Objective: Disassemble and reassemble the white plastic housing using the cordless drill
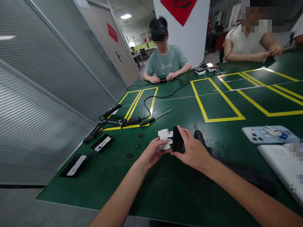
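Over the near part of the green table, my left hand point(153, 151) grips a thin white plate with cut-out edges point(163, 135) between thumb and fingers. My right hand point(193, 148) is closed on a flat black rectangular panel point(177, 140), its thumb and fingers at opposite edges. The panel stands on edge against the right side of the white plate; whether they are joined I cannot tell. Left of my hands lie several small black parts point(137, 146). Under my right forearm is a dark power screwdriver point(200, 135) with its bit pointing away, partly hidden.
Two black panels with white strips point(102, 142) lie at the left, near a folded black jointed frame point(106, 121). A screwdriver point(146, 121) and black cable lie beyond. A phone point(270, 134) and a white object point(279, 160) lie right. Two people point(165, 60) sit across.
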### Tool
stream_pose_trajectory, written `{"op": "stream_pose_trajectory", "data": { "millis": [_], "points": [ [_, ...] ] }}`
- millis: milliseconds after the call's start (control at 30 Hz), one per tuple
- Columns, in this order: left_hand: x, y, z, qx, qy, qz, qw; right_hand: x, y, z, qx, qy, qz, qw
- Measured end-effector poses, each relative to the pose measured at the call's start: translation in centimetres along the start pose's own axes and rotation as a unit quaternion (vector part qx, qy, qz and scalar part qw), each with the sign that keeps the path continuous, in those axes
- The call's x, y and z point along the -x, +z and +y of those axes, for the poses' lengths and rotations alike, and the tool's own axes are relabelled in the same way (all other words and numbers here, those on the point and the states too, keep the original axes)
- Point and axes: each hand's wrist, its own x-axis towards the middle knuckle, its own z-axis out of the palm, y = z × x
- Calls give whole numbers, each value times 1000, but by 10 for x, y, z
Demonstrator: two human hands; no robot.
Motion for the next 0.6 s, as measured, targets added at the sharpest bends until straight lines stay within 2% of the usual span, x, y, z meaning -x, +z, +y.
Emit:
{"op": "stream_pose_trajectory", "data": {
  "millis": [133,267,400,467,500,533,600],
  "points": [
    [4,-8,-6,29,-8,-2,1000,-3,7,-7,-3,-16,-17,1000],
    [12,-10,-12,34,3,33,999,-5,15,-19,-9,-40,-33,999],
    [23,-20,-2,21,33,59,997,-3,8,-26,11,-64,-41,997],
    [25,-40,14,-15,68,97,993,1,-2,-25,20,-63,-27,997],
    [24,-55,26,-55,94,135,985,2,-6,-23,19,-60,-18,998],
    [23,-72,39,-111,124,186,968,4,-11,-20,15,-56,-10,998],
    [18,-112,68,-268,161,280,908,7,-17,-14,6,-48,4,999]
  ]
}}
